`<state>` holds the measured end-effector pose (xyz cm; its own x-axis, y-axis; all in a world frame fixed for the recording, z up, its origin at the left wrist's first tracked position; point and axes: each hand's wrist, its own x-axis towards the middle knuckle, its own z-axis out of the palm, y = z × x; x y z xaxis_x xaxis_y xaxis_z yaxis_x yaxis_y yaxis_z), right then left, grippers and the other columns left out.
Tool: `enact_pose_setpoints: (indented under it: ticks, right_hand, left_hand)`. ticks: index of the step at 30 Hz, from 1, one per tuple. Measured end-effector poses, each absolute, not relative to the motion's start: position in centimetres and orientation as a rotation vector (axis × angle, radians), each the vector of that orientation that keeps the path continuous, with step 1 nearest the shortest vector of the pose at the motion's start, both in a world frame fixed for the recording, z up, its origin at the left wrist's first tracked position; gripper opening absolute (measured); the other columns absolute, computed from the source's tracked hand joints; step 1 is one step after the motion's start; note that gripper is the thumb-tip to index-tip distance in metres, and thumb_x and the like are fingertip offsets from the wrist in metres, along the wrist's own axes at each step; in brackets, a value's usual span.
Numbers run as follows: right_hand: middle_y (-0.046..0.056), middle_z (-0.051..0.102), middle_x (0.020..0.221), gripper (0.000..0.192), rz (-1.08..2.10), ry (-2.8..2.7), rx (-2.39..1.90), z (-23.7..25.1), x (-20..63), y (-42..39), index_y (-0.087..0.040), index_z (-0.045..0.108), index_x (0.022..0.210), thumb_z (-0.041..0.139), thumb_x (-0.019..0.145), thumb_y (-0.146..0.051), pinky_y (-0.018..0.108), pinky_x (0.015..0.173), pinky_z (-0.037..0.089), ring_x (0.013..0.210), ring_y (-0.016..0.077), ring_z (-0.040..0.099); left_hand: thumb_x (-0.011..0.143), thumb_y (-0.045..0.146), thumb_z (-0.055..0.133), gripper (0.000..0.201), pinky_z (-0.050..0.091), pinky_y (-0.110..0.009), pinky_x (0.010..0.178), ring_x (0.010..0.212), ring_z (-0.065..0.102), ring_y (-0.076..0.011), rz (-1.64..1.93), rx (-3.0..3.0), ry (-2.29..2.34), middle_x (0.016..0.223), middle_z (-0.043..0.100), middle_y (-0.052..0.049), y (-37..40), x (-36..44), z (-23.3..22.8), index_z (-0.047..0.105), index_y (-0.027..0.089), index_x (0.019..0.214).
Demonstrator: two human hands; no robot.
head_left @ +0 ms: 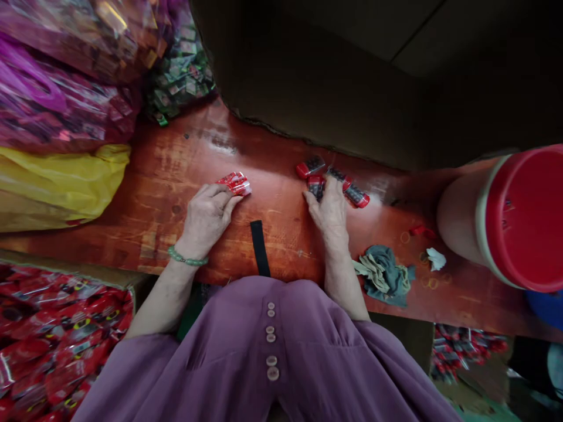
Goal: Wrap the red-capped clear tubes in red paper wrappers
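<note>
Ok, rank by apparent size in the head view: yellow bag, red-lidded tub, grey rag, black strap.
1. Yellow bag and red-lidded tub: look alike, and both are cut off by the frame, so unranked.
2. Grey rag.
3. Black strap.

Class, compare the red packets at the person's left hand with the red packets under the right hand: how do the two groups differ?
The packets at the left hand form one tight stack pinched at the fingertips, while the loose packets at the right hand lie scattered flat on the red table. The stack shows mostly red and silver edges; the loose packets show dark panels. Both groups are small, red and glossy.
</note>
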<state>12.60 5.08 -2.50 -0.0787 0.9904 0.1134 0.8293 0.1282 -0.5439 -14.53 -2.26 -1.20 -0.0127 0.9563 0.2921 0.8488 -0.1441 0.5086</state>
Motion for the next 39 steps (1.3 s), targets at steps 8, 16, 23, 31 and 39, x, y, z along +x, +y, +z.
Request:
enact_pose_setpoints:
  ticks: [8, 16, 23, 31, 39]
  right_hand:
    - [0.006, 0.068, 0.102, 0.033, 1.016, -1.736, -1.382, -2.4, 12.3, 3.2, -0.020, 0.064, 0.112, 0.065, 0.088, -0.044, 0.037, 0.084, 0.054, 0.088, 0.0187, 0.062]
    - [-0.001, 0.066, 0.095, 0.047, 1.608, -1.280, -1.039, -1.7, 12.0, 1.6, -0.028, 0.057, 0.125, 0.072, 0.084, -0.046, 0.020, 0.054, 0.054, 0.067, 0.0097, 0.064]
    - [0.000, 0.069, 0.089, 0.048, 1.725, -1.170, -0.941, -0.2, 11.8, 0.5, -0.027, 0.061, 0.122, 0.076, 0.081, -0.047, 0.021, 0.054, 0.057, 0.065, 0.0108, 0.068]
    - [0.002, 0.070, 0.119, 0.036, 1.375, -1.549, -1.069, 2.2, 12.0, -1.3, -0.031, 0.064, 0.124, 0.068, 0.090, -0.043, 0.034, 0.081, 0.063, 0.098, 0.0168, 0.070]
    - [0.003, 0.074, 0.116, 0.035, 1.038, -2.142, -0.897, 4.1, 12.8, -0.8, -0.030, 0.064, 0.129, 0.060, 0.096, -0.019, 0.036, 0.093, 0.057, 0.103, 0.0171, 0.069]
  left_hand:
    - [0.094, 0.026, 0.049, 0.026, 0.048, -0.034, 0.068, 0.074, 0.062, -0.0225, 0.741, 2.098, 2.031, 0.079, 0.067, -0.009, -1.2, -14.3, -0.8, 0.072, 0.019, 0.085]
    - [0.085, 0.031, 0.067, 0.015, 0.050, -0.031, 0.064, 0.067, 0.067, -0.0190, 1.103, 1.846, 1.869, 0.075, 0.074, -0.003, -1.4, -14.0, 0.8, 0.077, 0.023, 0.078]
    - [0.079, 0.027, 0.077, 0.006, 0.056, -0.029, 0.068, 0.069, 0.070, -0.0167, 1.198, 1.669, 1.664, 0.077, 0.077, -0.001, -3.3, -11.1, 2.4, 0.078, 0.023, 0.075]
    - [0.077, 0.029, 0.079, 0.009, 0.057, -0.027, 0.069, 0.068, 0.069, -0.0150, 1.185, 1.665, 1.497, 0.075, 0.076, -0.002, -4.3, -9.6, 3.0, 0.077, 0.021, 0.074]
    - [0.079, 0.023, 0.077, 0.003, 0.055, -0.025, 0.067, 0.067, 0.068, -0.0136, 1.158, 1.688, 1.426, 0.076, 0.076, -0.002, -4.8, -9.7, 2.7, 0.078, 0.021, 0.077]
